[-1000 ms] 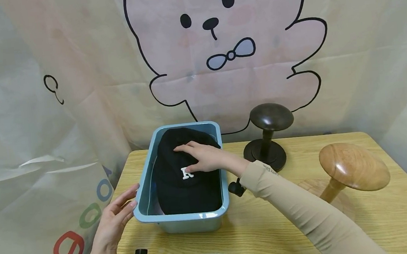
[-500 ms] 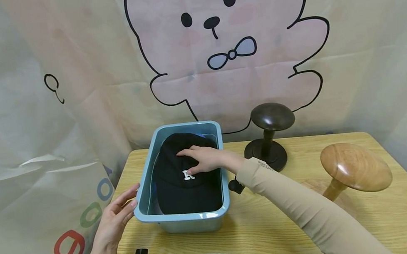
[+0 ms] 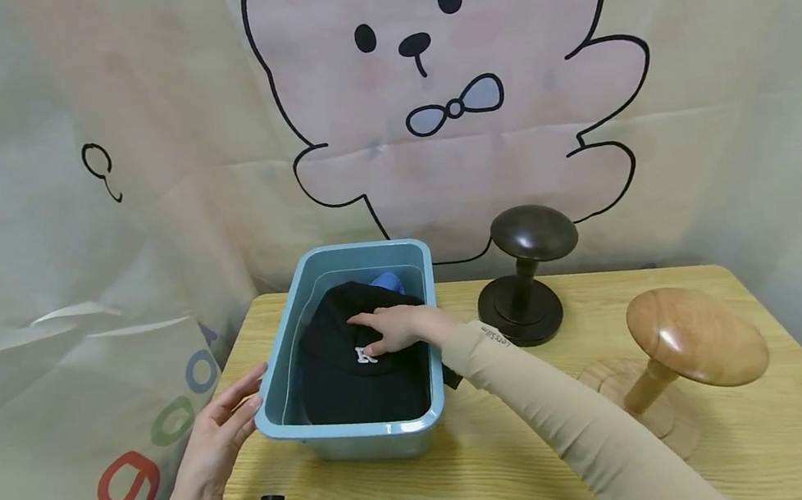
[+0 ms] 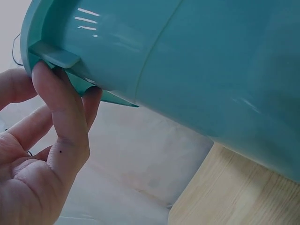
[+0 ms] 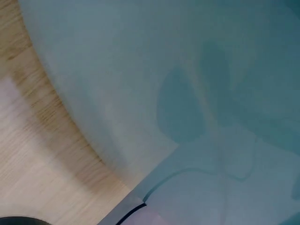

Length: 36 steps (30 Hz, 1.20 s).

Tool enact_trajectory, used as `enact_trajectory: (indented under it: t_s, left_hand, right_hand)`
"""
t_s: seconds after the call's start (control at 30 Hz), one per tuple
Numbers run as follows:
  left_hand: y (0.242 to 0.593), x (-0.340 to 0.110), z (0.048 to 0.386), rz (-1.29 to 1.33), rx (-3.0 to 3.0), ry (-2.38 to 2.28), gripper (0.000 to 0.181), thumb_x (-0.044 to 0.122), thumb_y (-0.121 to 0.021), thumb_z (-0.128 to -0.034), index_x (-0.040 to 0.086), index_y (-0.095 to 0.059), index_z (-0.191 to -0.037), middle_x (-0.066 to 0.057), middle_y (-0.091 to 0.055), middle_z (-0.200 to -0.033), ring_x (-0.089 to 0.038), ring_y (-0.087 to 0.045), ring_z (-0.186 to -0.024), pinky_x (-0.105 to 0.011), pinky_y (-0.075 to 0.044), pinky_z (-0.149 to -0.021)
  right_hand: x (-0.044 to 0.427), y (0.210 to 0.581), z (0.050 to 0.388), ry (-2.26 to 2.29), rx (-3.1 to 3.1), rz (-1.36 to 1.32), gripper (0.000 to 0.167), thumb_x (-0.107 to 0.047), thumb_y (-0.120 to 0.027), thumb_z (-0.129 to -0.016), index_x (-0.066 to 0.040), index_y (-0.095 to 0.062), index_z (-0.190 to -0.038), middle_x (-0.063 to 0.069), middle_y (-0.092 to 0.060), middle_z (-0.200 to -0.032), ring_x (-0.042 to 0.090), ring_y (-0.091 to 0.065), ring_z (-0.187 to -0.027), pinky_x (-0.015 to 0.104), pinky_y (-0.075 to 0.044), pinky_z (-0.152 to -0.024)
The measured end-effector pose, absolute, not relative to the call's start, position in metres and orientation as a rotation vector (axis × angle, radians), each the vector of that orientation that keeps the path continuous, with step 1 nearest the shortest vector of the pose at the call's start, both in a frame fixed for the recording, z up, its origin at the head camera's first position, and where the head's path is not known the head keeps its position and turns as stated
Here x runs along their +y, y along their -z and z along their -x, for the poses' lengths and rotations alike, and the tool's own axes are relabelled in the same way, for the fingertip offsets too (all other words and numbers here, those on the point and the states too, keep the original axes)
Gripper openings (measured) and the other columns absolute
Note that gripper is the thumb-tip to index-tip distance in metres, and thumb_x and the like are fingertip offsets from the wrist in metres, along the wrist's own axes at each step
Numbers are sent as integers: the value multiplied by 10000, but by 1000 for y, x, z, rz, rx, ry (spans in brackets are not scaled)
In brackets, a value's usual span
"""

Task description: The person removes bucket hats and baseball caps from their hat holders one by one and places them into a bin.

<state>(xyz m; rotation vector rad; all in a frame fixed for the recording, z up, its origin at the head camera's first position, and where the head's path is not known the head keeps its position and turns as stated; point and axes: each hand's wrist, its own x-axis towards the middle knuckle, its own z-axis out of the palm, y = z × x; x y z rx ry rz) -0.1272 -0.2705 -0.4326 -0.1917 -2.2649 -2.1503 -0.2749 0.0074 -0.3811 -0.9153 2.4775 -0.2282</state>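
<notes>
A black baseball cap (image 3: 365, 390) with a white letter on its front lies inside a light blue plastic bin (image 3: 347, 431). My right hand (image 3: 395, 326) rests on the cap's crown, index finger extended and thumb beside the letter; its other fingers are hidden. Behind the cap, a bit of something blue (image 3: 387, 282) shows. At the bin's left side, my left hand (image 3: 217, 436) holds the rim; the left wrist view has its fingers (image 4: 65, 105) bent up under the lip. Only the bin's outer wall (image 5: 112, 84) fills the right wrist view, with no hand visible.
A dark mushroom-shaped hat stand (image 3: 533, 232) stands at the back, right of the bin. Nearer, a light wooden hat stand (image 3: 696, 336) is below my right forearm's far side. Both are on a wooden table (image 3: 517, 484) before a printed cloth backdrop (image 3: 731, 146).
The back of the cap has sunk lower in the bin, uncovering the blue thing behind it. My right hand has moved down with it. My left hand stays at the rim.
</notes>
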Motion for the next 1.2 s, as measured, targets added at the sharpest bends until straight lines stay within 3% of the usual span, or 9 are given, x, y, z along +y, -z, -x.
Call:
enact_trajectory:
  t_s: [0.27, 0.4, 0.63, 0.87, 1.2]
  left_hand:
    - [430, -277, 125, 185, -2271, 2156, 451, 61, -470, -1001, -21, -398, -1439, 113, -601, -1156, 3, -630, -1001, -184, -536, -812]
    - [427, -278, 124, 187, -2287, 2159, 466, 67, -476, -1001, -15, -382, -1450, 105, -590, -1163, 4, -631, -1010, -176, -533, -820]
    - [421, -280, 125, 135, -2430, 2007, 481, 127, -501, -1000, 31, -393, -1459, 150, -591, -1154, 10, -627, -972, -173, -534, -794]
    - [415, -279, 125, 87, -2587, 1772, 488, 195, -526, -995, 32, -419, -1442, 205, -585, -1105, 2, -630, -910, -211, -545, -754]
    - [399, -282, 131, 119, -2643, 1634, 477, 214, -505, -1005, -21, -432, -1414, 317, -541, -1113, 106, -572, -949, -221, -545, -729]
  right_hand:
    - [-3, 385, 271, 227, 2436, 862, 615, -393, -428, -1012, -313, -140, -1550, 32, -231, -1604, 224, -264, -1468, 451, -250, -1184]
    - [-4, 388, 269, 173, 2516, 885, 612, -430, -406, -1012, -348, -121, -1547, 20, -255, -1596, 239, -280, -1463, 448, -294, -1163]
    - [0, 386, 262, 46, 2758, 1057, 575, -479, -416, -1000, -317, -251, -1527, -2, -462, -1473, 231, -474, -1320, 416, -433, -1032]
    - [14, 373, 252, 110, 2849, 1137, 525, -472, -474, -982, -286, -397, -1467, -21, -515, -1423, 217, -491, -1293, 430, -418, -1015]
    - [37, 357, 239, 220, 2921, 1178, 515, -425, -511, -977, -270, -407, -1457, -18, -516, -1422, 209, -472, -1303, 450, -385, -1050]
